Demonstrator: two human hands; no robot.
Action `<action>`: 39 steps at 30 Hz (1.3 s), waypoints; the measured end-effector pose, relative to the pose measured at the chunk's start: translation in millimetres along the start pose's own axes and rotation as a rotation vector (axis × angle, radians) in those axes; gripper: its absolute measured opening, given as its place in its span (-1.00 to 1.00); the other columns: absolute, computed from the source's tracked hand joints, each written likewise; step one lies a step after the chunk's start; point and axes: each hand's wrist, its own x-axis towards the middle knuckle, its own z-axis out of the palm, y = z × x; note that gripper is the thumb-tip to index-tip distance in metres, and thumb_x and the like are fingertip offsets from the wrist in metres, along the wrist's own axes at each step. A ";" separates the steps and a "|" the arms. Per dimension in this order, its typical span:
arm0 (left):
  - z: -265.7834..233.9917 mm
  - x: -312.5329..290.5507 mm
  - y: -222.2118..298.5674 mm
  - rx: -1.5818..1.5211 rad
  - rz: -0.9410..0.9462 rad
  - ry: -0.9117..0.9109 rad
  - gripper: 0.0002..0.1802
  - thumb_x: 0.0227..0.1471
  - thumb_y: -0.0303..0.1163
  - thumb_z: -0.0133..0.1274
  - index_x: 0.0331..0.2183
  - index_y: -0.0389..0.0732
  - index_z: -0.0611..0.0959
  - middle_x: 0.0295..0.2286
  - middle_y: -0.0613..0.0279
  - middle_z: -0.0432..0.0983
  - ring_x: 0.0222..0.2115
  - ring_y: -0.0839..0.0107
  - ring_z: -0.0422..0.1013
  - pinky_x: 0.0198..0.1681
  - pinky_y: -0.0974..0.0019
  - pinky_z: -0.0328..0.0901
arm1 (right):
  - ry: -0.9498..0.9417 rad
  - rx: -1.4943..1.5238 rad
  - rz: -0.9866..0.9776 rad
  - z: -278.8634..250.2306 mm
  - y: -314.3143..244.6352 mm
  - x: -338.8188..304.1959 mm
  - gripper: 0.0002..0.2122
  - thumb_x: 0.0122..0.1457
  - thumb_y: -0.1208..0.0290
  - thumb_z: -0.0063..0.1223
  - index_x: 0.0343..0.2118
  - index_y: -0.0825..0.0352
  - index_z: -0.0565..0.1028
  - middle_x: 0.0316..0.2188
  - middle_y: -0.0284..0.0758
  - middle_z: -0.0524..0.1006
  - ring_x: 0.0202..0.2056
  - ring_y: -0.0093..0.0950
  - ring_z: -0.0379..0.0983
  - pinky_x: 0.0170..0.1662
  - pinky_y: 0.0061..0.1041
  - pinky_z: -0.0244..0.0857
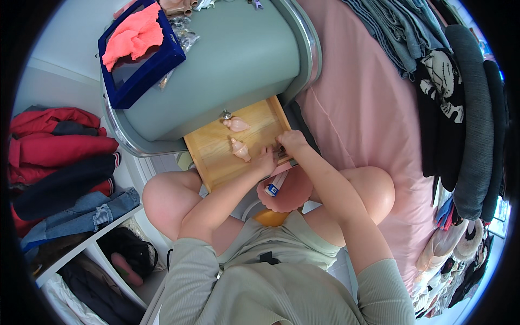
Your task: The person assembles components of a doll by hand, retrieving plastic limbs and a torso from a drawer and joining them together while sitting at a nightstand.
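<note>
A wooden drawer is pulled out of the grey-green nightstand, between my knees. Two small pale pink bottle-like pieces lie in it: one pink piece near the back, another pink piece in the middle. My left hand is curled at the drawer's front right corner. Just beyond it my right hand closes over the right side wall. A small dark item shows between the two hands, mostly hidden by fingers; its kind is unclear.
Below the drawer front sits a pink scalloped round pad with a small blue-and-white box. On the nightstand stands a blue box with a coral cloth. A pink-covered bed holds clothes at right; shelves of clothes stand left.
</note>
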 end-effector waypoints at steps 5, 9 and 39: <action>0.4 0.6 -3.4 0.007 0.020 -0.021 -0.55 -0.09 -0.27 -0.15 -0.11 -0.23 0.29 -0.17 -0.04 0.24 -0.27 0.00 0.35 -0.24 0.06 0.27 | -0.002 0.121 0.092 -19.2 16.0 3.2 -0.79 -0.14 0.47 0.05 -0.36 0.14 0.51 -0.34 -0.26 0.50 -0.25 -0.36 0.43 -0.22 -0.45 0.32; -3.0 0.0 -0.8 0.017 0.021 -0.051 -0.54 -0.08 -0.26 -0.15 -0.10 -0.23 0.28 -0.16 -0.03 0.23 -0.26 0.01 0.35 -0.23 0.07 0.27 | 0.051 0.138 0.119 -12.0 19.9 6.5 -0.77 -0.15 0.48 0.05 -0.35 0.10 0.52 -0.32 -0.26 0.49 -0.24 -0.35 0.42 -0.20 -0.44 0.31; -162.2 -27.7 63.8 0.163 0.213 -0.144 -0.67 -0.06 -0.25 -0.24 -0.29 -0.19 0.51 -0.41 0.02 0.48 -0.31 0.11 0.39 -0.24 0.15 0.23 | 0.358 0.208 -0.112 -132.8 -6.8 -35.9 -0.86 -0.12 0.32 -0.05 -0.54 0.22 0.52 -0.61 -0.24 0.49 -0.51 -0.28 0.44 -0.40 -0.35 0.33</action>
